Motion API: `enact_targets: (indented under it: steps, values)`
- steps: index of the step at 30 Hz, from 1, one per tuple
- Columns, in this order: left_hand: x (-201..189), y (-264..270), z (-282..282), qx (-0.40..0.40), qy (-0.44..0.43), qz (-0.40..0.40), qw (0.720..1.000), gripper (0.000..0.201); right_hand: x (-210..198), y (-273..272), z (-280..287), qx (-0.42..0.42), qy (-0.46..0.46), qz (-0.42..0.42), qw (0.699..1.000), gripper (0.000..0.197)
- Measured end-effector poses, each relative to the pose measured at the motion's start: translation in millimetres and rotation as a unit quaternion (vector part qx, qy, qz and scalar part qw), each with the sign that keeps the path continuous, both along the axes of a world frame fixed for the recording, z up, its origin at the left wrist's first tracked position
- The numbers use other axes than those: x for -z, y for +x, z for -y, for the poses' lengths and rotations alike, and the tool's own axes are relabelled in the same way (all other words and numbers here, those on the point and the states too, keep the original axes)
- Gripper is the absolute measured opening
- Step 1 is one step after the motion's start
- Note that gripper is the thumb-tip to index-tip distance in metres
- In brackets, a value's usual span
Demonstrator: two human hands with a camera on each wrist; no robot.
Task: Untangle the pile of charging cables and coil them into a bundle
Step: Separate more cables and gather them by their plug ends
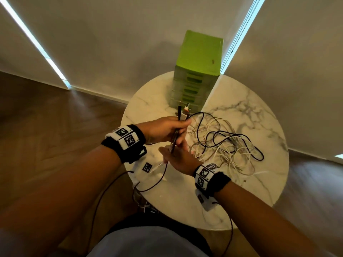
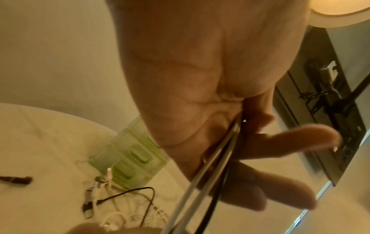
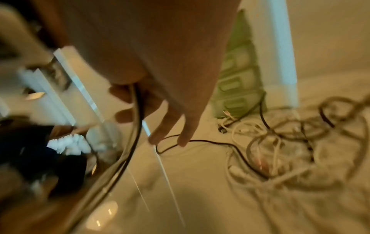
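Note:
A tangled pile of white and black charging cables [image 1: 222, 145] [image 3: 280, 150] lies on the round marble table [image 1: 250, 191]. Several plug ends [image 1: 182, 111] [image 2: 100, 185] rest by the foot of the green drawer unit. My left hand [image 1: 163, 128] [image 2: 246, 126] is raised above the table's left part and pinches a few strands [image 1: 173, 141] [image 2: 210, 171] between thumb and fingers. Just below it, my right hand [image 1: 176, 156] [image 3: 132, 101] holds the same strands [image 3: 132, 150] with thumb and index finger, its other fingers stretched out. A black cable [image 1: 154, 186] trails off the near edge.
A green plastic drawer unit [image 1: 200, 58] [image 3: 238, 82] stands at the table's far side against the wall. Wooden floor surrounds the table. My lap sits right under the near edge.

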State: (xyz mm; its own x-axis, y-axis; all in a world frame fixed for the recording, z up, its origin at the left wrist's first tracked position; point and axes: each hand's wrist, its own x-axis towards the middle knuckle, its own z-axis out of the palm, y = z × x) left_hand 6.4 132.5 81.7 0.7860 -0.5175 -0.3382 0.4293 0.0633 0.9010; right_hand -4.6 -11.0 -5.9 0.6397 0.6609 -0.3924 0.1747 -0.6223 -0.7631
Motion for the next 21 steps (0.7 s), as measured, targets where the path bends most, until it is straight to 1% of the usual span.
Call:
enact_targets:
  steps: [1, 2, 3, 4, 5, 6, 7, 8, 10, 11, 13, 15, 17, 18, 20, 21]
  values:
    - [5.0, 1.9, -3.0, -0.026, 0.004, -0.017, 1.0, 0.045, 7.2, 3.5, -1.7, -0.013, -0.025, 0.056, 0.998, 0.045]
    - [11.8, 4.2, -6.2, -0.059, 0.001, -0.032, 0.998, 0.045, 14.4, 8.0, -2.0, -0.044, -0.044, 0.099, 0.993, 0.039]
    - [19.3, 7.3, -10.1, -0.094, -0.009, -0.05, 0.994, 0.045, 17.6, 12.5, -2.8, -0.074, -0.044, 0.108, 0.99, 0.03]
    - [26.4, 10.2, -14.2, -0.129, -0.019, -0.06, 0.99, 0.044, 20.9, 18.3, -2.0, -0.103, -0.027, 0.095, 0.99, 0.022]
    - [33.2, 13.7, -19.1, -0.16, -0.02, -0.063, 0.985, 0.044, 22.8, 25.3, -1.1, -0.125, -0.008, 0.076, 0.989, 0.028]
    - [39.1, 18.0, -24.1, -0.183, -0.011, -0.062, 0.981, 0.044, 25.9, 35.1, 1.2, -0.13, 0.011, 0.053, 0.99, 0.043]
    - [43.0, 21.2, -28.4, -0.197, 0.005, -0.058, 0.979, 0.044, 26.1, 45.3, 3.9, -0.107, 0.028, 0.029, 0.993, 0.051]
    - [46.9, 23.9, -32.4, -0.205, 0.02, -0.058, 0.977, 0.043, 30.0, 56.6, 5.5, -0.064, 0.045, 0.014, 0.997, 0.05]
    - [50.5, 24.9, -36.0, -0.209, 0.052, -0.055, 0.975, 0.042, 40.5, 81.3, 7.0, 0.021, 0.045, 0.031, 0.998, 0.035]
    - [52.9, 24.6, -37.3, -0.208, 0.066, -0.056, 0.974, 0.041, 48.3, 95.4, 5.0, 0.059, 0.016, 0.045, 0.997, 0.029]
    - [56.9, 24.5, -37.2, -0.204, 0.081, -0.057, 0.974, 0.039, 59.9, 117.6, 0.6, 0.1, -0.071, 0.059, 0.991, 0.021]
    - [63.2, 25.1, -37.2, -0.203, 0.088, -0.06, 0.973, 0.037, 69.0, 127.6, -6.1, 0.107, -0.107, 0.056, 0.987, 0.008]
    - [71.1, 27.8, -37.6, -0.203, 0.095, -0.062, 0.973, 0.035, 80.1, 132.6, -11.6, 0.109, -0.122, 0.055, 0.985, 0.009]
    - [75.5, 29.2, -38.0, -0.203, 0.096, -0.064, 0.972, 0.034, 85.4, 133.3, -13.3, 0.106, -0.13, 0.068, 0.983, 0.008]
    - [80.0, 30.3, -37.1, -0.197, 0.095, -0.068, 0.974, 0.033, 93.0, 130.9, -11.6, 0.094, -0.154, 0.104, 0.978, 0.019]
    - [81.2, 31.6, -36.9, -0.195, 0.094, -0.072, 0.974, 0.033, 96.9, 130.4, -11.7, 0.086, -0.162, 0.117, 0.976, 0.021]
